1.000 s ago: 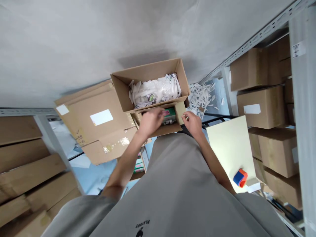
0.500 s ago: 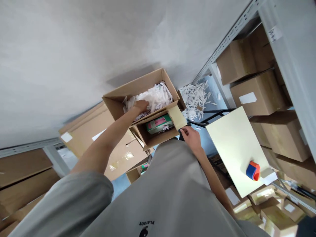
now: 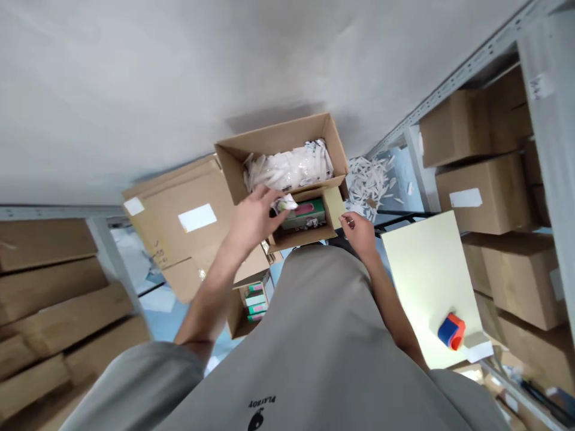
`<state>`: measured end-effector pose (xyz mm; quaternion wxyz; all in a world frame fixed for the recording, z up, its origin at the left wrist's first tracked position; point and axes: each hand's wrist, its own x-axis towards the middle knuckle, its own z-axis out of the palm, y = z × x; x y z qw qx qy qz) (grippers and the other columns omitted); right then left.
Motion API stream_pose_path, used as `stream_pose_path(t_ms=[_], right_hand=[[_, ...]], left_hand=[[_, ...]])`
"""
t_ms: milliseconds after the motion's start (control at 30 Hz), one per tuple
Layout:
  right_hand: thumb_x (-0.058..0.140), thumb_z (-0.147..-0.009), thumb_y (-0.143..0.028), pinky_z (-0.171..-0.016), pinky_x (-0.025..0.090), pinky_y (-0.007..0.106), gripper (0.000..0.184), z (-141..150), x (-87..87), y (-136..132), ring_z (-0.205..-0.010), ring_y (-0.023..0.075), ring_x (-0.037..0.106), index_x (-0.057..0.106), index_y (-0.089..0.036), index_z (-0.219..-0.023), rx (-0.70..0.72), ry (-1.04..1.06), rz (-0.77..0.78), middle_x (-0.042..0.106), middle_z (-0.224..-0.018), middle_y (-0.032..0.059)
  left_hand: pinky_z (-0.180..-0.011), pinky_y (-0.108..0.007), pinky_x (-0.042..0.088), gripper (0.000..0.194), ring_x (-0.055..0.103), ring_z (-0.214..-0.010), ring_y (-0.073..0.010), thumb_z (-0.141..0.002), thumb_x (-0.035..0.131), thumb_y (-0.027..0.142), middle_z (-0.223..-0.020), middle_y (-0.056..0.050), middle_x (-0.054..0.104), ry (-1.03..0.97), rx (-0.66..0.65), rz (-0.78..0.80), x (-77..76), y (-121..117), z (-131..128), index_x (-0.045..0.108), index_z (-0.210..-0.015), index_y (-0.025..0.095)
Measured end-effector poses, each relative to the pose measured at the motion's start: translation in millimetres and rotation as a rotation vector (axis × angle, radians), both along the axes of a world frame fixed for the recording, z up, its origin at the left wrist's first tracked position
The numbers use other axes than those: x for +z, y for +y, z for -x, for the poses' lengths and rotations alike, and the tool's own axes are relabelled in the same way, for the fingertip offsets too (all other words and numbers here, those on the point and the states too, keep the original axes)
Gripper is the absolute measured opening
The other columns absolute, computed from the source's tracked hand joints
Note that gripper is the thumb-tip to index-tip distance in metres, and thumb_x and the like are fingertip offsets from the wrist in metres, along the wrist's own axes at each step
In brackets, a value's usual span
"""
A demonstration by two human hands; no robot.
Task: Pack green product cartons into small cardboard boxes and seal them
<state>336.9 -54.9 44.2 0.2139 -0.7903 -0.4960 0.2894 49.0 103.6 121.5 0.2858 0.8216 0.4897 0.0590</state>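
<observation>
My left hand (image 3: 255, 220) pinches a crumpled piece of white paper (image 3: 286, 204) over the left end of a small open carton (image 3: 300, 240). Inside that carton lies a green and pink box (image 3: 314, 211), with bits of shredded paper beside it. At the carton's right end, the closed fingers of my right hand (image 3: 362, 237) grip the edge of its upright flap (image 3: 334, 205). Just behind stands a larger open carton (image 3: 274, 137), partly filled with white paper shreds (image 3: 291, 169).
Flattened cardboard (image 3: 179, 197) leans at the left. Below it, another carton holds several green boxes (image 3: 256, 308). Paper scraps (image 3: 369, 182) litter the floor at right. A tape roll (image 3: 451, 331) sits on a pale board (image 3: 422, 269). Shelves of cartons (image 3: 476, 197) flank both sides.
My left hand has come out of the larger carton, bringing crumpled paper over the smaller one. My right hand stays at the flap. The view has shifted slightly.
</observation>
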Motion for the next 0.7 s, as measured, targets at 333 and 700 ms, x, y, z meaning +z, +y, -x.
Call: stream_pose_path(t_ms=[333,700], right_hand=[[0.08,-0.102,-0.045,-0.082,0.051,0.037,0.028,18,-8.1,44,-0.092,0.0314,0.077,0.079,-0.021,-0.116,0.157,-0.253,0.078,0.085,-0.111,0.0144],[0.053,-0.114,-0.026,-0.073,0.033,0.033,0.022,28,2.7,14,-0.092,0.0247,0.069,0.074,-0.018,-0.11,0.097,-0.349,0.204,0.079,-0.116,0.014]], left_hand=[[-0.111,-0.049,0.06,0.063,0.069,-0.136,-0.0385,-0.099,0.082,0.035,-0.152,-0.021,0.063,-0.024,0.432,0.037,-70.3,-82,5,0.057,-0.155,0.021],[-0.088,-0.039,0.059,0.01,0.08,-0.093,-0.0301,-0.097,0.065,0.031,-0.098,-0.009,0.083,0.114,0.547,0.071,-85.5,-100,35,0.07,-0.099,0.023]])
